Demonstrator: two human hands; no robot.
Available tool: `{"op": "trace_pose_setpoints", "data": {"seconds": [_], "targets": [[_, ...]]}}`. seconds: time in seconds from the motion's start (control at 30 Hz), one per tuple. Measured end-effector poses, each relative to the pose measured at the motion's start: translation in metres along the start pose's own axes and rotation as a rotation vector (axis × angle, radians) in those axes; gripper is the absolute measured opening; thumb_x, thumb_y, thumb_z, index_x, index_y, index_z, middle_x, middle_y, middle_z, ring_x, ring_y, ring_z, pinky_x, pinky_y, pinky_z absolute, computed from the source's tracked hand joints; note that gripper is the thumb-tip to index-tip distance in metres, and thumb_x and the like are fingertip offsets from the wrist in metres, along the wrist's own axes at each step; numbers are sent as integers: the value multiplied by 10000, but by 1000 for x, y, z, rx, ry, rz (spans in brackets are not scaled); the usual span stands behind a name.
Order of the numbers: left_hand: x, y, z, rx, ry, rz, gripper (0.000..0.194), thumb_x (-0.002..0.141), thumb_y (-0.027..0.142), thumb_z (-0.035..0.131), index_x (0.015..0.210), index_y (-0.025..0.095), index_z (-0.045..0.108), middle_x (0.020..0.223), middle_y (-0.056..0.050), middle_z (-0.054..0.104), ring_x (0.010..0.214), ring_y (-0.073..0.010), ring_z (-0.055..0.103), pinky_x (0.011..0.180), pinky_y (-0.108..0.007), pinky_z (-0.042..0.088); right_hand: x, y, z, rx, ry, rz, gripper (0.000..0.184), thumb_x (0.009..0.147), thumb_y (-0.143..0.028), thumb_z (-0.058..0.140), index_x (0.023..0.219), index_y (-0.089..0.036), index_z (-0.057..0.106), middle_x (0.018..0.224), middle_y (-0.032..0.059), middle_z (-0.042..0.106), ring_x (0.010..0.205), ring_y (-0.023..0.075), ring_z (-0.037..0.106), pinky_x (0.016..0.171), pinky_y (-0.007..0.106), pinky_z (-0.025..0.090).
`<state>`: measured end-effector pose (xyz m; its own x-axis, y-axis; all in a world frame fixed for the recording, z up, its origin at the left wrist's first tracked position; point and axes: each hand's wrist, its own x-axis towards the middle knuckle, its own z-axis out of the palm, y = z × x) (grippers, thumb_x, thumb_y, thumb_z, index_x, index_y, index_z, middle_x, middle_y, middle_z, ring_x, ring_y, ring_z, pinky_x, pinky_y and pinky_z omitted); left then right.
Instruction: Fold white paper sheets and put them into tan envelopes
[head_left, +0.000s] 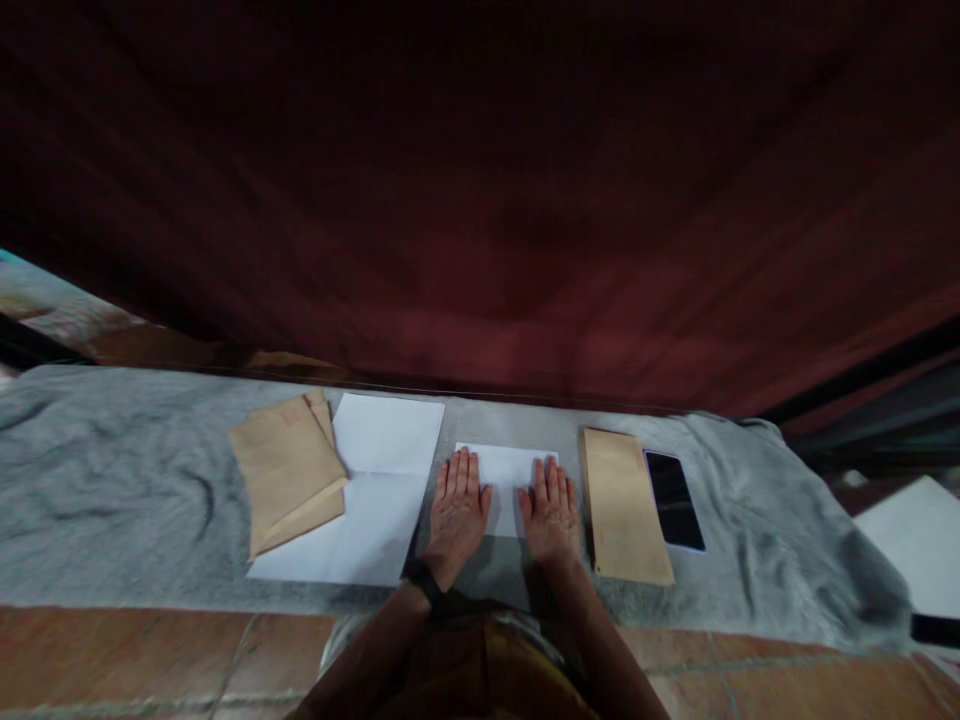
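Observation:
A folded sheet of white paper [504,490] lies on the grey cloth before me. My left hand [459,508] rests flat on its left side, fingers pointing away from me and thumb toward the middle. On the sheet's right side my right hand [552,510] lies flat in the same way. Both palms face down and cover the sheet's edges. To the left are larger creased white sheets [386,510], partly under several brown envelopes [289,465]. Right of my right hand sits a stack of brown envelopes [626,510].
A dark-screened phone [675,500] lies beside the right stack. Wrinkled grey cloth [150,480] covers the long work surface. A dark red curtain [510,240] hangs along the far edge. Tiled floor [165,655] shows at the near side, and a white object [915,545] stands at far right.

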<state>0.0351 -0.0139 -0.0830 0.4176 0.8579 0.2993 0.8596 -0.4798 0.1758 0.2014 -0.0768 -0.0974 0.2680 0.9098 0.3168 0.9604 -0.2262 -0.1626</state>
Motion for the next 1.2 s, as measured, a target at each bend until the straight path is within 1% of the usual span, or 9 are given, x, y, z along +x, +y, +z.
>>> {"op": "trace_pose_setpoints", "data": {"seconds": [0.13,0.27,0.47,0.63,0.77,0.87,1.03,1.1,1.2], "targets": [[5,23,7,-59,-25,130,589,1033,276,334,1583,73,280,1621,-159,371,1531,-251,293,1262,-497,252,0,-2,-2,4,-10,-1,600,1055,-386,356,1584,-104,330,1631,207,329,1478,331,367,1179,527,303],[11,36,11,-90,-62,206,555,1051,327,336,1545,75,353,1615,-148,391,1523,-242,313,1256,-478,265,-1,-1,-1,8,-7,-20,590,1043,-312,343,1597,-115,301,1644,196,306,1489,325,349,1184,539,295],[14,16,1,-112,-91,215,586,1054,429,376,1534,93,384,1629,-149,364,1537,-248,280,1263,-478,226,-3,4,5,15,14,-38,610,1056,-384,338,1597,-104,302,1637,210,314,1472,353,364,1173,548,309],[9,1,-11,-109,-137,226,565,1053,443,396,1547,170,390,1644,-122,345,1541,-251,270,1259,-481,212,-4,8,5,26,39,-69,617,1062,-413,346,1588,-92,318,1632,225,319,1465,363,367,1160,564,321],[7,2,-14,-108,-155,219,560,1053,443,399,1547,180,396,1646,-122,340,1540,-258,271,1263,-489,181,-4,6,1,19,24,-52,612,1062,-413,339,1575,-79,343,1617,238,341,1452,380,378,1156,594,309],[7,4,-14,-108,-152,215,569,1049,446,404,1544,165,403,1647,-130,337,1541,-263,266,1266,-479,170,-4,-6,0,44,14,-42,613,1063,-373,321,1576,-39,314,1608,253,349,1477,371,337,1170,588,286],[7,4,-13,-63,-182,244,538,1038,317,405,1548,145,397,1651,-138,327,1541,-266,263,1266,-485,163,-6,-27,3,162,-77,-209,566,1068,-299,248,1613,-146,244,1637,160,344,1514,261,287,1207,545,251],[7,4,-13,-50,-182,251,533,1036,293,400,1547,143,397,1650,-141,328,1540,-272,265,1262,-493,172,-8,-27,3,160,-77,-227,556,1071,-305,250,1605,-152,266,1639,151,344,1518,249,281,1214,537,238],[6,4,-13,-52,-176,259,550,1029,322,423,1549,143,393,1644,-153,336,1535,-281,276,1257,-503,182,-8,-22,2,135,-62,-229,545,1072,-329,277,1587,-155,313,1649,148,323,1522,266,271,1203,537,260]]}}
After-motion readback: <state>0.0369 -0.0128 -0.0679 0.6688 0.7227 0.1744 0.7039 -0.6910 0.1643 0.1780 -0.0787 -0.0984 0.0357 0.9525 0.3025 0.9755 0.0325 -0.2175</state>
